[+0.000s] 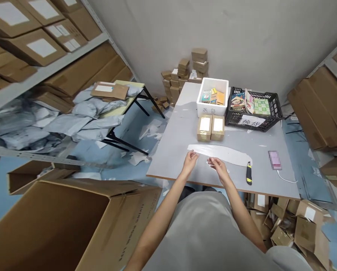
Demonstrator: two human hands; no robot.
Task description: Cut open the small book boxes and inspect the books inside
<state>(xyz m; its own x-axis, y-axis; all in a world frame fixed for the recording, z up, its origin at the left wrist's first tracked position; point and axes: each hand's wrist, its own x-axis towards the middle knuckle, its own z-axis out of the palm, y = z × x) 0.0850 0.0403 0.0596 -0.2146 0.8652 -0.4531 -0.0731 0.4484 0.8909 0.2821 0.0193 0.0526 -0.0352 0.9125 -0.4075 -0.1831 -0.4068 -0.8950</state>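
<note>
My left hand (pixel 190 162) is just over the table by the left end of a long white strip (pixel 223 153), its fingers curled together in a pinch; what they hold, if anything, is too small to make out. To its right, my right hand (pixel 218 166) has its fingers bent towards the thumb. A tiny white bit shows at these fingertips, too small to name. The strip lies flat beyond both hands. A black and yellow utility knife (pixel 249 173) rests right of my right hand. Two small taped cardboard boxes (pixel 204 128) with white labels stand behind the strip.
On the grey table (pixel 168 150) are a white foam box (pixel 212 109) and a black crate (pixel 253 120) holding books, plus a phone (pixel 275 160) on a cable. A large open carton (pixel 128 222) stands at left. Flattened and open boxes (pixel 306 226) lie below right.
</note>
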